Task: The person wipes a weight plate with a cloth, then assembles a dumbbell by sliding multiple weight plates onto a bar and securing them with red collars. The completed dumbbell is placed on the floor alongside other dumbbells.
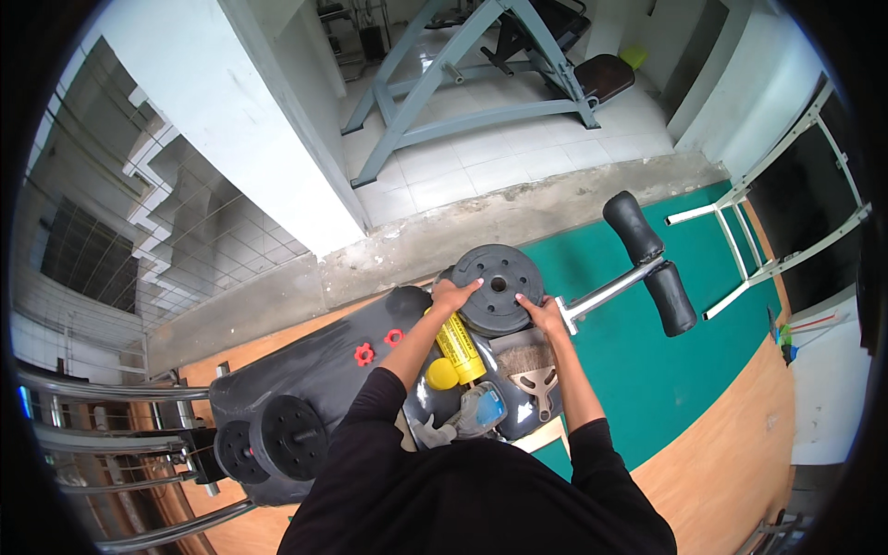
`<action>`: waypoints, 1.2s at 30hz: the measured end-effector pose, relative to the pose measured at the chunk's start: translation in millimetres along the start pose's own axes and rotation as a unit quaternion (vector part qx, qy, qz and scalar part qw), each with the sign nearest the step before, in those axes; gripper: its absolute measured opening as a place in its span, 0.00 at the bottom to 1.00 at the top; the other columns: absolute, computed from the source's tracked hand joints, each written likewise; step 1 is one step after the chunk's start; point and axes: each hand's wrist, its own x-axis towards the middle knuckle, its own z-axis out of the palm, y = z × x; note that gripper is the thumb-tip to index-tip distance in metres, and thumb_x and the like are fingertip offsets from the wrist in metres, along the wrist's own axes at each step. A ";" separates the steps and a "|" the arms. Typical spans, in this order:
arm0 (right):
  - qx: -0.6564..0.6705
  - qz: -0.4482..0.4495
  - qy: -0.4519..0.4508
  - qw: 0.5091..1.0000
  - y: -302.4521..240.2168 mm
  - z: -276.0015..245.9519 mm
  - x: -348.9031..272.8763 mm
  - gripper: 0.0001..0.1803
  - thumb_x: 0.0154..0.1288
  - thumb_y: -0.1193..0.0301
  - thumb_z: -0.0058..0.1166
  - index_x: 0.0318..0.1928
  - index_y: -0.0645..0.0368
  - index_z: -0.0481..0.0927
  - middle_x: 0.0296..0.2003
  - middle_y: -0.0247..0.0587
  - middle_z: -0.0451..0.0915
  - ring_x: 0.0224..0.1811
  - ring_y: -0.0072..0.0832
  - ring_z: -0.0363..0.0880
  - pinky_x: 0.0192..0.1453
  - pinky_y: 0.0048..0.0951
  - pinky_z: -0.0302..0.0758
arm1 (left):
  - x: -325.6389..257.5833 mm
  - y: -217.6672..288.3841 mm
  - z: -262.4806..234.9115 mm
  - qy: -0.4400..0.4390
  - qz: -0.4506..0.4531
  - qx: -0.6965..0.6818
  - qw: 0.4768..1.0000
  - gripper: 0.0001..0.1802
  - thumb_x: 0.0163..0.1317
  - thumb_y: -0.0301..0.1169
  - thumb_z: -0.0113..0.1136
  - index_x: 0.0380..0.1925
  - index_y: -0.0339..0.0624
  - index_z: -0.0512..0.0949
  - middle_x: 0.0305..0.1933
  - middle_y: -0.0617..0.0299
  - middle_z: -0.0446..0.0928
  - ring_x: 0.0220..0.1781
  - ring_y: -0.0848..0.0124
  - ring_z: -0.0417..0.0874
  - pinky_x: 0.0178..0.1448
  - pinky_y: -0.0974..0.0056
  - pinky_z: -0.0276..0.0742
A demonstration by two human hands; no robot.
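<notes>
Between my two hands is a round black weight plate (485,309) with a centre hole and a ring of small holes, held over the far right end of a black padded bench (310,370). My left hand (453,295) grips its left edge, and my right hand (544,315) grips its right edge, both thumbs on the upper face. Just nearer than the plate lies a yellow cylindrical can (457,344). A round yellow lid (441,374), a wide brush (535,377) and a spray bottle (479,411) lie close by. Two red star-shaped nuts (364,354) rest left of my left forearm.
A dumbbell with black plates (294,438) lies at the bench's left end, near curved metal tubes (120,390). Black foam rollers (636,231) on a metal arm extend to the right over green flooring (684,379). A concrete step (518,203) and grey gym machine (472,120) stand beyond.
</notes>
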 end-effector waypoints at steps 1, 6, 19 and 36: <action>0.025 0.004 0.000 1.000 3.7 -2.1 0.9 0.34 0.46 0.57 0.72 0.43 0.75 0.76 0.37 0.48 0.82 0.37 0.30 0.81 0.43 0.28 0.77 | -1.6 0.0 2.6 -0.023 0.006 -0.047 0.999 0.41 0.45 0.55 0.70 0.48 0.29 0.77 0.48 0.46 0.79 0.50 0.62 0.81 0.54 0.63 0.76; 0.137 0.024 0.014 0.990 -0.8 11.3 -17.2 0.27 0.52 0.66 0.69 0.46 0.75 0.76 0.41 0.51 0.81 0.41 0.31 0.81 0.49 0.28 0.75 | -26.0 -1.9 -14.1 -0.039 0.042 -0.258 0.964 0.33 0.50 0.43 0.71 0.46 0.24 0.76 0.44 0.47 0.81 0.43 0.66 0.83 0.47 0.64 0.80; 0.233 -0.226 -0.067 0.943 -157.9 39.3 -213.0 0.26 0.56 0.77 0.63 0.48 0.62 0.59 0.44 0.49 0.72 0.46 0.26 0.74 0.51 0.28 0.72 | -223.1 -23.0 -158.7 0.071 0.117 -0.412 0.901 0.32 0.60 0.53 0.58 0.46 0.29 0.74 0.48 0.50 0.77 0.52 0.70 0.75 0.53 0.64 0.73; 0.054 -0.216 -0.569 0.791 -92.0 343.4 -481.6 0.28 0.59 0.68 0.61 0.53 0.70 0.64 0.46 0.53 0.76 0.50 0.32 0.77 0.54 0.31 0.72 | -501.0 -376.0 -301.6 0.402 -0.151 -0.419 0.800 0.34 0.61 0.51 0.58 0.50 0.25 0.73 0.50 0.49 0.76 0.50 0.67 0.77 0.55 0.65 0.72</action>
